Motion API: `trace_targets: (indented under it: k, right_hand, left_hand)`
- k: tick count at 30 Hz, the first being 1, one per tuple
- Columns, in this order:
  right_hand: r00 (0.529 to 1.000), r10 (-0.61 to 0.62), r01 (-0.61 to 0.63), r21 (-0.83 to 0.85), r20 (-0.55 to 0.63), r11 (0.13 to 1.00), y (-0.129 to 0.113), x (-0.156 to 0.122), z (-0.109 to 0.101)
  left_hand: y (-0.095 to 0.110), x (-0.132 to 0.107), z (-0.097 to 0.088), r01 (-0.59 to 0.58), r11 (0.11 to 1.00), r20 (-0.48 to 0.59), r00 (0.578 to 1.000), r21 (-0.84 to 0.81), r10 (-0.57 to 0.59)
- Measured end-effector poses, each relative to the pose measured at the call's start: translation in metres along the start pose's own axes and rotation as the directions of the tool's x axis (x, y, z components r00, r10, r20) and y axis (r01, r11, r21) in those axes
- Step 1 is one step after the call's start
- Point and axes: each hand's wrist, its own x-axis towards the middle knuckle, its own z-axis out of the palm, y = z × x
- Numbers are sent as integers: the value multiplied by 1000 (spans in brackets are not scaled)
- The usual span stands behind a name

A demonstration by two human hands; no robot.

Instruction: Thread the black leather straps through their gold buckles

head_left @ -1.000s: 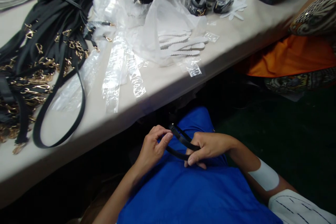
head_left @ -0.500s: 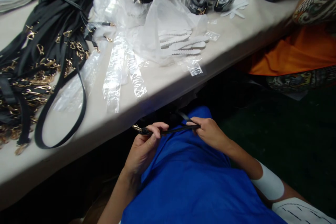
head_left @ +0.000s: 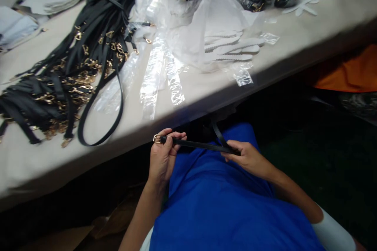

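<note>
Black strap [head_left: 200, 146]: stretched between left hand [head_left: 163, 157], gripping clasp end, and right hand [head_left: 246, 157], pinching fold; below bench [head_left: 206, 90] near edge; unbagged.

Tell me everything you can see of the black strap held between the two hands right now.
The black strap is narrow, flat and leather-like, pulled nearly straight below the table edge, above the blue-clad lap. The left hand pinches the end with a gold metal clasp; the right hand grips the other end, where the strap folds and a second length runs up into the dark under the table. Its far end is hidden.
</note>
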Motion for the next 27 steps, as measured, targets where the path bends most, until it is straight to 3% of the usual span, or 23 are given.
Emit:
trace_targets:
  k: [3,6,11,14,19,23,27]
  right_hand:
    - [978,89,-138,269,187,953,13,-1,-3]
    - [963,95,-206,460,253,864,22,-2,-3]
    - [941,73,-256,554,331,792,27,-6,-6]
    - [952,58,-232,586,301,776,27,-4,-5]
    - [969,44,-163,491,244,856,25,7,9]
    - [976,49,-121,340,214,933,21,6,15]
    - [970,42,-85,175,238,981,3,-4,4]
  left_hand:
    - [0,1,-11,-19,1000,19,1000,13,19]
    - [2,2,-21,-35,999,19,999,14,34]
    - [9,0,-37,-26,1000,-23,999,-6,26]
    - [10,1,-44,-19,999,-99,995,-34,16]
    - [16,7,-50,-9,994,-247,969,-112,-19]
    - [40,4,-59,-87,995,-140,987,-47,80]
    - [61,-5,-68,-166,953,-85,978,254,193]
